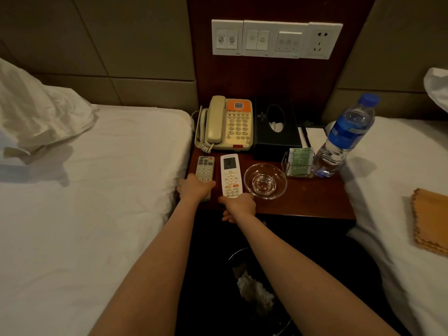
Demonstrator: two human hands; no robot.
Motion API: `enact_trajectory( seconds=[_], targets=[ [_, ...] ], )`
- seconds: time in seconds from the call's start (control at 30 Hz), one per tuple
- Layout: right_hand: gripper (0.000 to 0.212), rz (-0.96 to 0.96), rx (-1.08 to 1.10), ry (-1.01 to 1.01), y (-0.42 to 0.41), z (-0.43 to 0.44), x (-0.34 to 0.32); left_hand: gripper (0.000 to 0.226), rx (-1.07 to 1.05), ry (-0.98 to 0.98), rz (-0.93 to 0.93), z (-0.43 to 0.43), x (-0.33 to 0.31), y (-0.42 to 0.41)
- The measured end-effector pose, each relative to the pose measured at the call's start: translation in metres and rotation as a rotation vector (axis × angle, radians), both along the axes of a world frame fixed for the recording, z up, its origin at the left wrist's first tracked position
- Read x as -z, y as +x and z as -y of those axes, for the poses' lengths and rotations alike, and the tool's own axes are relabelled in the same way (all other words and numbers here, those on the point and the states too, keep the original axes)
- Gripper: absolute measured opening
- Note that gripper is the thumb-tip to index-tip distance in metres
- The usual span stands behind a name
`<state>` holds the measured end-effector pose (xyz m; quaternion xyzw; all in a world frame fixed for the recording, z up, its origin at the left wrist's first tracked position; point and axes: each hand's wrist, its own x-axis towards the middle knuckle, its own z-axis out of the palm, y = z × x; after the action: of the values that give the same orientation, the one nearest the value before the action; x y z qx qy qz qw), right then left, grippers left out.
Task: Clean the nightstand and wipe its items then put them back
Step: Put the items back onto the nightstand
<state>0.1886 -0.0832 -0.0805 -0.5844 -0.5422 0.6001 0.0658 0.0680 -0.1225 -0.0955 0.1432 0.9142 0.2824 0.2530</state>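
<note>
The dark wooden nightstand (303, 202) stands between two beds. On it lie a grey TV remote (204, 167), a white air-conditioner remote (230, 173), a glass bowl (265, 180), a beige telephone (228, 123), a black tissue box (275, 127), a small holder with green packets (299, 162) and a water bottle (344, 137). My left hand (196, 187) grips the near end of the grey remote. My right hand (238, 206) grips the near end of the white remote at the nightstand's front edge.
A white bed with a pillow (36, 110) is on the left. Another white bed on the right carries a folded orange cloth (430, 219). A black waste bin (257, 292) with crumpled paper stands on the floor below. A switch panel (276, 40) hangs on the wall.
</note>
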Motion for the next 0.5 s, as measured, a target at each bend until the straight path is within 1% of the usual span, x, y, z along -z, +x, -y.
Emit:
enact_trajectory(
  seconds=[0.07, 0.23, 0.4, 0.5],
  targets=[
    [0.057, 0.04, -0.028, 0.033, 0.0, 0.0, 0.0, 0.074, 0.017, -0.015, -0.009, 0.001, 0.0, 0.001],
    [0.072, 0.173, -0.117, 0.15, 0.001, 0.005, -0.003, 0.075, 0.027, -0.009, -0.018, 0.003, 0.0, 0.003],
    [0.072, 0.351, -0.351, 0.322, 0.01, 0.001, -0.011, 0.077, 0.035, -0.021, -0.027, 0.007, -0.007, 0.003],
    [0.066, 0.471, -0.543, 0.446, 0.012, -0.001, -0.022, 0.071, 0.057, -0.025, -0.033, 0.007, -0.02, 0.002]
  ],
)
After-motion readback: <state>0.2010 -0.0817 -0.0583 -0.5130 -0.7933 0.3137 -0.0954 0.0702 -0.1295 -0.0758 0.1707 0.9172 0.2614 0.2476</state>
